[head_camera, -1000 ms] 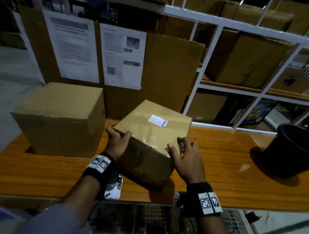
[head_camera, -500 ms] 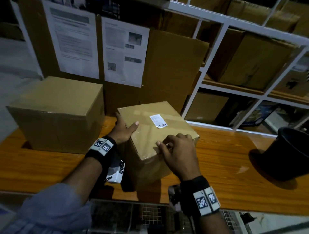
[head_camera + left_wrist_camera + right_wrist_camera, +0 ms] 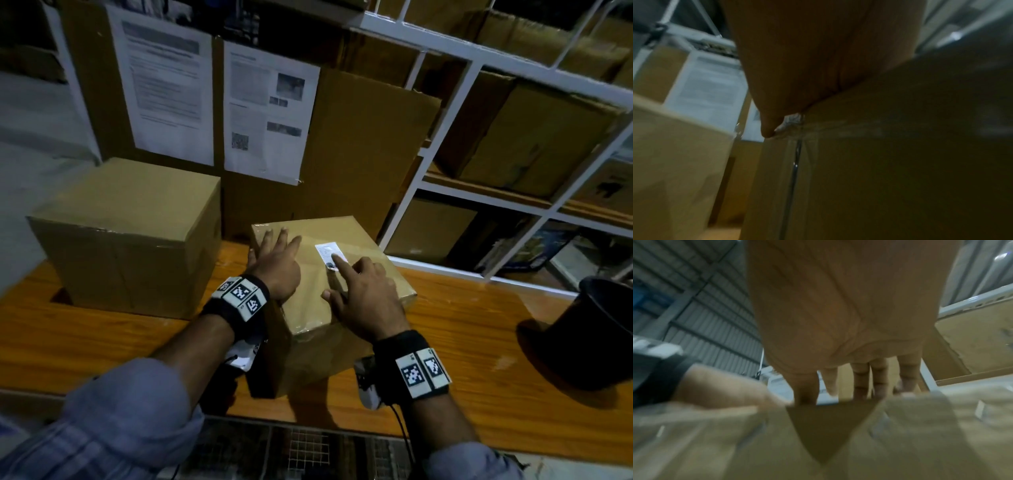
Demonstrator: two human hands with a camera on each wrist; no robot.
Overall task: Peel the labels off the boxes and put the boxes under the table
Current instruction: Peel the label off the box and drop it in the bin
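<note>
— Box (image 3: 329,274) with the label (image 3: 328,251): where is it sitting in the head view?

— It is sitting on the wooden surface (image 3: 462,342), near the front edge, turned so one corner is pointing at the person. A bigger box (image 3: 130,236) is standing just beside it to the left, and a black pot (image 3: 589,335) is lying well apart to the right.

— And the hands?

— The left hand (image 3: 275,263) is lying flat on the top of the small box, fingers (image 3: 291,245) straight and slightly spread. The right hand (image 3: 366,298) is resting on the same top, its forefinger stretched out and touching the near end of the white label, the other fingers loosely bent. Nothing is being pinched.

— What is the left wrist view showing?

— The left hand (image 3: 818,56) is pressing on the box (image 3: 900,162), whose taped side seam is running downward. The fingers are hidden, so I cannot tell their state here.

— And the right wrist view?

— It is blurred. The right hand (image 3: 838,321) is hanging over the box (image 3: 838,443), its fingers (image 3: 861,378) pointing down, roughly straight and a little apart. The label is not showing here.
</note>
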